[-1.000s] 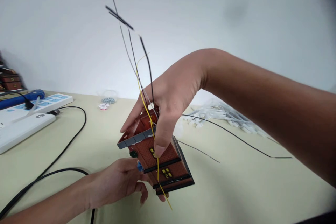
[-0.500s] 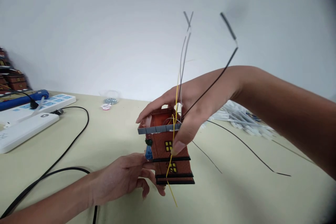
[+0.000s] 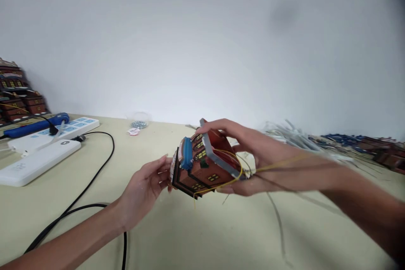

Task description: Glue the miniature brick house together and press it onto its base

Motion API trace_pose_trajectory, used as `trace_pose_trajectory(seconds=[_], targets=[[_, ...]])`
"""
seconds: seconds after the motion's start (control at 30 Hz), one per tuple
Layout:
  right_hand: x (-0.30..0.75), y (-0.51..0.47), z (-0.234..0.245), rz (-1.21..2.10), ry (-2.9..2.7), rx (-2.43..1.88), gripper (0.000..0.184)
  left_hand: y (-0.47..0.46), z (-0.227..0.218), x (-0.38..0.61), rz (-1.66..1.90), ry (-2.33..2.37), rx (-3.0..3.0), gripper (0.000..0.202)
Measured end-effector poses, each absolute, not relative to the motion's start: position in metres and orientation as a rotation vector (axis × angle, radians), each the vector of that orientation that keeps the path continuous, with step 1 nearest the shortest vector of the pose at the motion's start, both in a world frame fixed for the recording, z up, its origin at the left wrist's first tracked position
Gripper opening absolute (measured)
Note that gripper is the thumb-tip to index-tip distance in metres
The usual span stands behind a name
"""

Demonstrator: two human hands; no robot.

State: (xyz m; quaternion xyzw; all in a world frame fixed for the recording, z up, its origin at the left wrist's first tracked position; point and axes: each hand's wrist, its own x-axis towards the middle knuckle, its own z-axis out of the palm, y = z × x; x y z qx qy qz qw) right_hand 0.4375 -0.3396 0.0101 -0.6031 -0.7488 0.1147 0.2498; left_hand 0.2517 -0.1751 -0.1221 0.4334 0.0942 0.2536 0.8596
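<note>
A small brick-red model house (image 3: 202, 173) with yellow windows and a blue awning (image 3: 186, 154) is tipped on its side above the table. My right hand (image 3: 243, 156) is closed around its open upper end, fingers on the grey rim (image 3: 210, 152). My left hand (image 3: 145, 181) has its fingertips against the house's base at the left, partly hidden behind it. Out of the open end come a yellow wire (image 3: 241, 169) and dark wires, which trail over my right wrist and hang below it. A white piece inside my right hand's grasp is partly covered.
At left lie a white power strip (image 3: 87, 123), a white power bank (image 3: 41, 163), a blue-handled tool (image 3: 38, 125) and a black cable (image 3: 109, 152). A bag of small metal parts (image 3: 139, 124) sits at the back. Pale cable ties (image 3: 291, 135) and more model houses (image 3: 384, 152) are at right.
The model house has turned from upright onto its side, its open end now facing right and its awning visible. The wires have swung from pointing up to trailing rightward.
</note>
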Motion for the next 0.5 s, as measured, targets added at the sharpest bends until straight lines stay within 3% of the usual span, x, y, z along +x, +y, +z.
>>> trace_pose_trajectory(seconds=[0.1, 0.2, 0.4, 0.5], targets=[[0.436, -0.352, -0.035, 0.033, -1.931, -1.535, 0.085, -0.172, -0.111, 0.248, 0.612, 0.188, 0.902, 0.011], [0.429, -0.360, -0.075, -0.065, -1.787, -1.439, 0.083, -0.176, -0.101, 0.244, 0.615, 0.158, 0.926, 0.011], [0.415, -0.364, -0.123, -0.267, -1.636, -1.296, 0.081, -0.181, -0.098, 0.237, 0.541, 0.067, 1.102, 0.039], [0.412, -0.368, -0.138, -0.313, -1.569, -1.294, 0.089, -0.176, -0.106, 0.236, 0.534, -0.059, 1.202, 0.050]])
